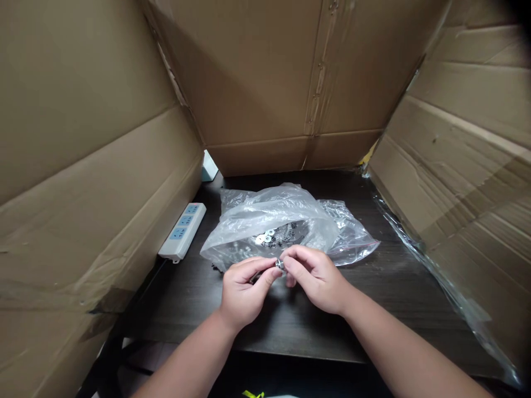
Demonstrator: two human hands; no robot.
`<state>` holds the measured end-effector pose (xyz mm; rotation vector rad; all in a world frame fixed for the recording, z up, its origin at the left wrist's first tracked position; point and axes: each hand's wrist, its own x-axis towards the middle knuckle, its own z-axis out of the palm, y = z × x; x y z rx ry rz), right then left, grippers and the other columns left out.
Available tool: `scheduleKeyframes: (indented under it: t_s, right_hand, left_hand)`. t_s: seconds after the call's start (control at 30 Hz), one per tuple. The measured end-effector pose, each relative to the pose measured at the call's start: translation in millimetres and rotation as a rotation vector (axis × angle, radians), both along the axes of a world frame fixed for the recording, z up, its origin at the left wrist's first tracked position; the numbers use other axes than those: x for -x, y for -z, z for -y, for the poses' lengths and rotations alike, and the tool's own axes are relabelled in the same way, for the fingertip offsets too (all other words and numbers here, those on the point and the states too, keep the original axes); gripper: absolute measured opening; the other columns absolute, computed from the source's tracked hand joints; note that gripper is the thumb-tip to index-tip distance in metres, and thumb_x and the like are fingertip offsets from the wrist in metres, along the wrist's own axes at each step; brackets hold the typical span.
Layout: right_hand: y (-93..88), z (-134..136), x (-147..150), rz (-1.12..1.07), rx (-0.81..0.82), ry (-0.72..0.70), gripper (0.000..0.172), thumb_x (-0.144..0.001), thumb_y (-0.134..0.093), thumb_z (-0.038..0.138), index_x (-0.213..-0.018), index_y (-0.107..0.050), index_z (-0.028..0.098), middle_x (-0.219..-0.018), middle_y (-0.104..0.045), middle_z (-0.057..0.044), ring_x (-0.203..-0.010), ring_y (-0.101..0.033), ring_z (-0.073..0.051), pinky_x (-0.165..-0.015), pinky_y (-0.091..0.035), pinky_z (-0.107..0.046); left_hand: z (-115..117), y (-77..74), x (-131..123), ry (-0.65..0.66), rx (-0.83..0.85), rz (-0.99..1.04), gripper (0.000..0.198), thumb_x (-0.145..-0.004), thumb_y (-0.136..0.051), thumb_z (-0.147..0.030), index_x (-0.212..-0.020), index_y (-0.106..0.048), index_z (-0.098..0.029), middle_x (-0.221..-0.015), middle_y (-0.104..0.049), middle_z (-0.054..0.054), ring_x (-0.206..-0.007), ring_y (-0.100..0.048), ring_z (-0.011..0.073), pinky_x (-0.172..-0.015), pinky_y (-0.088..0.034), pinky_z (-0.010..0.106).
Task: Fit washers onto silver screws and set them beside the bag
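A small, shiny metal part (280, 265) sits between the fingertips of both hands, above the near part of the dark table. My left hand (244, 290) pinches it from the left with thumb and forefinger. From the other side my right hand (318, 281) is closed on it, thumb and fingers pressed together. The part is too small and too covered to name its kind. Just beyond the fingers lies a clear plastic bag (265, 213), its mouth towards me. Silvery flat pieces with holes (266, 237) and small dark pieces (292, 235) show in it.
A white power strip (185, 232) lies on the dark wood table (398, 293), left of the bag. Another clear bag (352, 237) with a red seal line spreads on the right. Cardboard walls (257, 83) enclose the back and both sides. A white object (209, 167) stands at the back left.
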<state>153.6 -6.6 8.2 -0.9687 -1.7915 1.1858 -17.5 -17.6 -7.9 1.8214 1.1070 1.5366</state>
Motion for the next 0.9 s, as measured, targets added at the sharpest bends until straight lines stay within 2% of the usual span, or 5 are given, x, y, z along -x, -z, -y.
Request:
scheduleKeyframes:
  t_s: [0.13,0.4,0.5,0.67,0.9]
  right_hand:
    - [4.2,0.9,1.1,-0.189,0.115,-0.041,0.017,-0.088,-0.057,0.028,-0.102,-0.059,0.019,-0.094,-0.062,-0.005,-0.068,-0.064,-0.013,-0.062,-0.054,-0.027]
    - [2.5,2.0,2.5,-0.183,0.135,-0.046,0.011,-0.088,-0.056,0.026,-0.093,-0.062,0.018,-0.084,-0.062,-0.002,-0.061,-0.063,-0.012,-0.058,-0.052,-0.025]
    - [-0.2,1.8,2.2,-0.070,0.046,-0.045,0.014,-0.092,-0.050,0.027,-0.088,-0.060,0.017,-0.076,-0.061,-0.001,-0.061,-0.061,-0.012,-0.061,-0.049,-0.026]
    - [-0.7,-0.8,2.2,0.126,-0.178,0.002,0.036,-0.097,-0.040,0.029,-0.064,-0.052,0.017,-0.060,-0.057,-0.001,-0.063,-0.055,-0.013,-0.068,-0.044,-0.028]
    - [2.7,-0.6,-1.5,-0.200,0.159,-0.049,0.020,-0.088,-0.056,0.036,-0.098,-0.057,0.018,-0.078,-0.062,-0.002,-0.061,-0.064,-0.013,-0.058,-0.052,-0.026]
  left_hand:
    - [0.5,-1.5,0.1,-0.019,0.093,0.063,0.009,-0.074,-0.071,-0.019,-0.082,-0.076,-0.020,-0.078,-0.075,0.005,-0.066,-0.070,0.0189,-0.060,-0.058,0.027]
    - [0.6,-1.0,1.2,0.020,0.054,0.036,0.010,-0.075,-0.071,-0.019,-0.084,-0.076,-0.020,-0.076,-0.075,0.005,-0.065,-0.070,0.0181,-0.060,-0.058,0.027]
    - [0.2,-1.2,1.5,0.023,-0.038,-0.026,0.012,-0.074,-0.071,-0.015,-0.085,-0.076,-0.020,-0.074,-0.075,0.005,-0.066,-0.070,0.0168,-0.060,-0.057,0.025]
    - [0.8,0.5,1.6,0.014,-0.120,-0.097,0.017,-0.072,-0.071,-0.011,-0.087,-0.075,-0.019,-0.077,-0.075,0.005,-0.069,-0.070,0.0173,-0.063,-0.057,0.025]
    - [2.0,0.5,1.5,-0.033,0.038,0.017,0.011,-0.074,-0.071,-0.019,-0.084,-0.075,-0.019,-0.078,-0.075,0.006,-0.068,-0.070,0.0186,-0.062,-0.059,0.027]
